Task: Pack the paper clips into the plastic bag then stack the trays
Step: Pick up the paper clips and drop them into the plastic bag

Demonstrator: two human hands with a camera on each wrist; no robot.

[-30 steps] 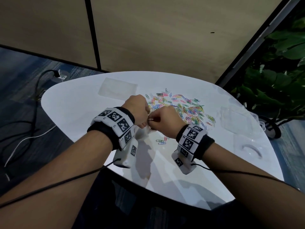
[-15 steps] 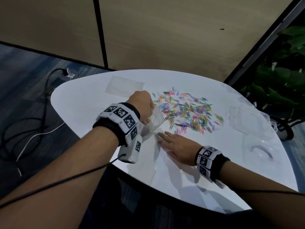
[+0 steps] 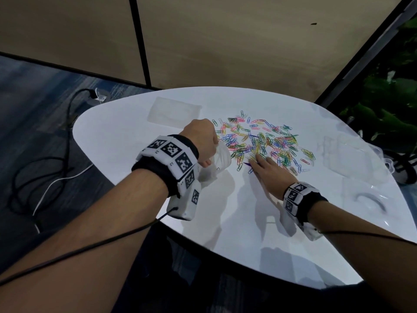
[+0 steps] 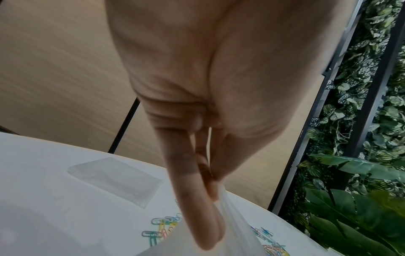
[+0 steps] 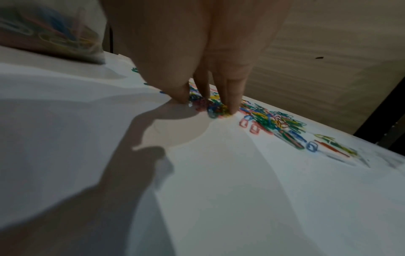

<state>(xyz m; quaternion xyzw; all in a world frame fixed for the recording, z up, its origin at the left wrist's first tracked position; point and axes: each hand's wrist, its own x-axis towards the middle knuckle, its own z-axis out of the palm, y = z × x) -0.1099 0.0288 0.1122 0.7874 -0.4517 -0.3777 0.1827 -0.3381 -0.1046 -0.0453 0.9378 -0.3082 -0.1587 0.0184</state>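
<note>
Many-coloured clips lie scattered on the table. The left hand holds the bag just beside them; its wrist view shows thumb and fingers pinching the rim. The right hand is spread, fingertips pressing on clips. Only the right wrist view shows clips inside the bag; only the head view shows clear trays at the right.

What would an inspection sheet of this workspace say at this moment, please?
Surface: white rounded table.
Job's things: paper clips heaped mid-table; plastic bag holding some clips; clear trays at the right.
Clutter: flat clear plastic piece, far left.
Grippers: left hand pinches the bag's mouth; right hand fingertips on the heap.
Cables: wrist cable along the left forearm; floor cables left of the table.
Surroundings: wood-panel wall; plants at right.
</note>
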